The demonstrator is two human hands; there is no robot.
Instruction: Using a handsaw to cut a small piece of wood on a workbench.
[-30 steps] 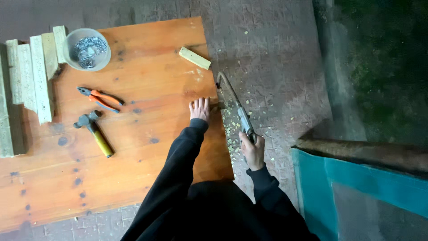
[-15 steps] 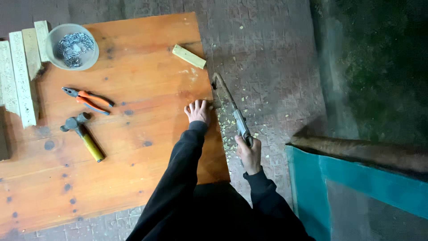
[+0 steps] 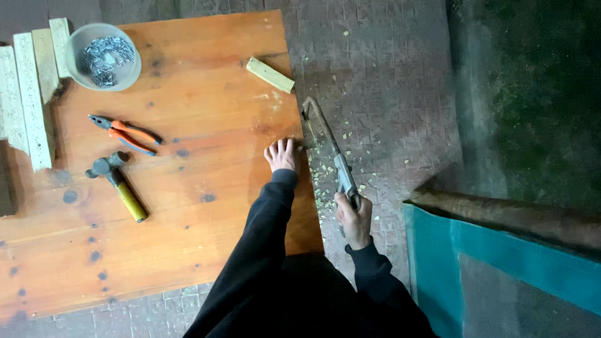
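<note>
Sawing at the wooden table (image 3: 188, 206) edge: my right hand (image 3: 354, 220) clenched round the hacksaw (image 3: 328, 150) handle, my left hand (image 3: 283, 155) spread flat, holding nothing; next stroke needs steady pressure.

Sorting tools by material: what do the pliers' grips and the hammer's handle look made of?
Pliers: grips look like orange plastic or rubber sleeves, smooth and bright, over dark metal jaws. Hammer: handle appears yellowish varnished wood, though painted is possible; head is dark, dull metal.
</note>
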